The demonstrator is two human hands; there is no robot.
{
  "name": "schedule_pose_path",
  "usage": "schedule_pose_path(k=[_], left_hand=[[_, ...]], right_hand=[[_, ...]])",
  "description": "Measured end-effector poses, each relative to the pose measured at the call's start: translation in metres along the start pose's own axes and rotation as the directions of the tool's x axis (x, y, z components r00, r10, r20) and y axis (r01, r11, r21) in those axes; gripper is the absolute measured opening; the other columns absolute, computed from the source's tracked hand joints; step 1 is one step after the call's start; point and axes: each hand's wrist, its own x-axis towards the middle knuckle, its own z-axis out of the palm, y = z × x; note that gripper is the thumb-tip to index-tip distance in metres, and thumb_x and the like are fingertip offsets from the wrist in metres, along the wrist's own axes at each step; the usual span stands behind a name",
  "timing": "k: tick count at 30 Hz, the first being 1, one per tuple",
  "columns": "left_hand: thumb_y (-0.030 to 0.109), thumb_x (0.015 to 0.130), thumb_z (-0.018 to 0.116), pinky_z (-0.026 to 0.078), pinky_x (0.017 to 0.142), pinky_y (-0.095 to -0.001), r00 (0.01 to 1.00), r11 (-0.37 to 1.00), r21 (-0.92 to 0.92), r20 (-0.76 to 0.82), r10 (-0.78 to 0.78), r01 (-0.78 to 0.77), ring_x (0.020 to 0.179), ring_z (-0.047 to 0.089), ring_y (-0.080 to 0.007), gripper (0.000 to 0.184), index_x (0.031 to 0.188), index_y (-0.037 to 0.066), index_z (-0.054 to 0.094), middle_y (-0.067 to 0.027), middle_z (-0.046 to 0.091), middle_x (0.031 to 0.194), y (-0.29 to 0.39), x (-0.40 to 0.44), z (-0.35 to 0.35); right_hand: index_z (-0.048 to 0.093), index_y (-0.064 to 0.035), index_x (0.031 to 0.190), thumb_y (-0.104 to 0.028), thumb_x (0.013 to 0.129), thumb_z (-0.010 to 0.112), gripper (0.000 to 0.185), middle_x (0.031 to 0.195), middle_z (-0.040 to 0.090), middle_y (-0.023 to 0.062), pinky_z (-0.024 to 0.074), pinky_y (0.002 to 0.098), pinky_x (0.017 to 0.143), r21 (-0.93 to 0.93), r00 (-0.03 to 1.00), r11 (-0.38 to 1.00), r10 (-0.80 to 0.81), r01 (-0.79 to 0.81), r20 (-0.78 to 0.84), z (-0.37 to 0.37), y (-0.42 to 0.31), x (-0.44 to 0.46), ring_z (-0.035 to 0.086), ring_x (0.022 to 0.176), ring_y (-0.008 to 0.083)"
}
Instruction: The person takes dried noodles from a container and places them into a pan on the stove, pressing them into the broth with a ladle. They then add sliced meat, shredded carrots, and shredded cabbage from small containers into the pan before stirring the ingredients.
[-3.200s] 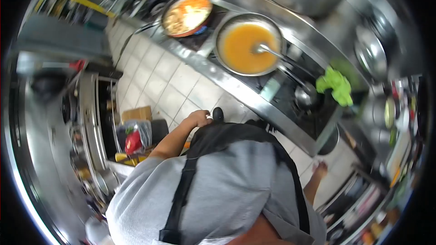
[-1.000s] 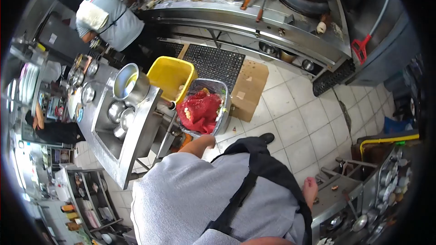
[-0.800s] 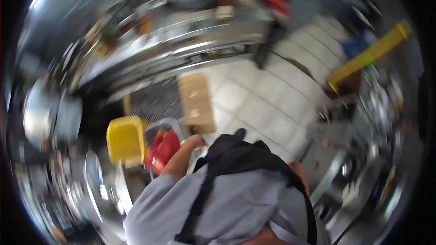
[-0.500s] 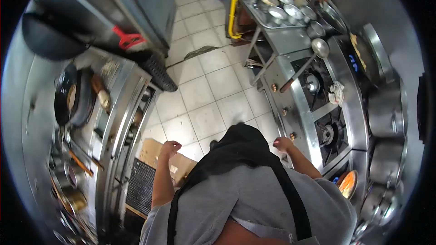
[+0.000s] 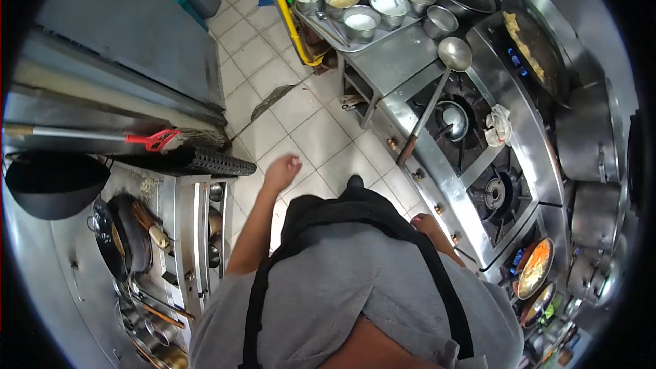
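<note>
My left hand hangs over the tiled floor in front of me, its fingers loosely curled with nothing in them. My right hand is low at my side, closest to the knobs on the front of the stove; its fingers look curled in, and no object shows in them. A long-handled ladle lies across the stove, its wooden handle reaching over the front edge. On the near burner side a pan holds orange and pale shredded food. A crumpled white cloth rests between the burners.
A steel side table carries several metal bowls. At the back right a large pan sits over a blue flame, near large pots. Along the left counter are a black wok, another pan and a red-ended tool.
My view has turned and moved forward, bringing the stove and bowls nearer. My left hand has swung forward and up; my right hand has dropped back towards my side.
</note>
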Motion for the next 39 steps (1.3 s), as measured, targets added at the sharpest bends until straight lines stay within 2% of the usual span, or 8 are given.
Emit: schedule_pose_path(k=[4,6,9,19,25,31,34,39], left_hand=[[0.033,0.088,0.070,0.054,0.081,-0.0412,0.971,0.983,-0.023,-0.160,0.176,-0.182,0.090,0.067,-0.0323,0.036,0.115,0.010,0.070,-0.0140,0.069,0.102,0.080,0.111,-0.056],[0.030,0.088,0.070,0.053,0.082,-0.0420,0.873,0.907,0.101,-0.246,0.421,-0.409,0.094,0.066,-0.0311,0.037,0.119,0.010,0.068,-0.0123,0.067,0.112,0.101,0.168,-0.070],[0.017,0.084,0.067,0.052,0.092,-0.0457,0.793,0.824,0.287,-0.248,0.557,-0.489,0.108,0.062,-0.0366,0.041,0.124,0.009,0.063,-0.0155,0.064,0.119,0.136,0.246,-0.080],[0.017,0.077,0.064,0.052,0.091,-0.0488,0.754,0.573,0.514,0.271,0.598,-0.638,0.113,0.062,-0.0330,0.038,0.114,0.010,0.067,-0.0115,0.066,0.116,0.139,0.402,-0.103],[0.022,0.082,0.068,0.052,0.077,-0.0491,0.474,0.346,0.387,0.312,0.823,-0.855,0.087,0.065,-0.0359,0.014,0.088,0.009,0.070,-0.0155,0.067,0.086,0.122,0.454,-0.107],[0.021,0.086,0.067,0.046,0.081,-0.0492,0.500,0.284,0.507,0.363,0.786,-0.814,0.091,0.064,-0.0352,0.014,0.091,0.009,0.073,-0.0133,0.068,0.091,0.184,0.390,-0.170],[0.017,0.094,0.064,0.049,0.071,-0.0370,0.715,0.677,0.245,0.336,0.613,-0.694,0.077,0.063,-0.0275,0.016,0.100,0.004,0.071,-0.0126,0.070,0.089,0.208,0.315,-0.184],[0.014,0.095,0.063,0.050,0.072,-0.0306,0.390,0.638,-0.342,0.567,0.725,-0.690,0.078,0.063,-0.0171,0.018,0.106,0.000,0.069,-0.0104,0.070,0.090,0.250,0.178,-0.098]], right_hand=[[0.071,0.0008,0.093,-0.018,0.087,0.062,0.022,0.079,0.071,0.0081,0.0546,0.0306,0.059,0.110,0.965,0.959,-0.257,0.261,-0.054,0.007,0.013,0.010,0.069,0.061,0.0175],[0.070,0.0007,0.095,-0.019,0.088,0.061,0.023,0.080,0.071,0.0080,0.0537,0.0308,0.057,0.381,0.975,0.922,0.149,-0.078,-0.162,-0.005,-0.033,-0.015,0.069,0.062,0.0183],[0.068,0.0005,0.105,-0.027,0.093,0.060,0.031,0.090,0.072,0.0104,0.0534,0.0353,0.066,0.442,0.964,0.895,0.165,-0.058,-0.207,0.034,0.009,-0.013,0.071,0.078,0.0249],[0.071,-0.0035,0.102,-0.030,0.094,0.057,0.031,0.092,0.073,0.0154,0.0537,0.0417,0.078,0.299,0.935,0.917,0.320,-0.265,-0.151,0.104,-0.027,-0.039,0.070,0.086,0.0310],[0.072,-0.0053,0.093,-0.030,0.093,0.054,0.030,0.086,0.073,0.0161,0.0540,0.0443,0.076,0.261,0.904,0.939,0.301,-0.225,-0.303,0.111,-0.115,-0.046,0.070,0.080,0.0322],[0.071,-0.0100,0.100,-0.035,0.089,0.059,0.030,0.092,0.073,0.0142,0.0543,0.0444,0.079,0.444,0.779,0.869,0.430,-0.220,-0.456,0.071,-0.168,-0.050,0.069,0.088,0.0351],[0.070,-0.0107,0.102,-0.034,0.089,0.060,0.029,0.094,0.073,0.0149,0.0546,0.0444,0.080,0.359,0.800,0.903,0.390,-0.235,-0.457,0.049,-0.182,-0.056,0.069,0.088,0.0360],[0.069,-0.0058,0.113,-0.027,0.093,0.066,0.030,0.095,0.073,0.0095,0.0552,0.0366,0.077,0.693,0.831,0.651,0.170,0.309,-0.530,-0.018,-0.231,-0.067,0.070,0.084,0.0233]])
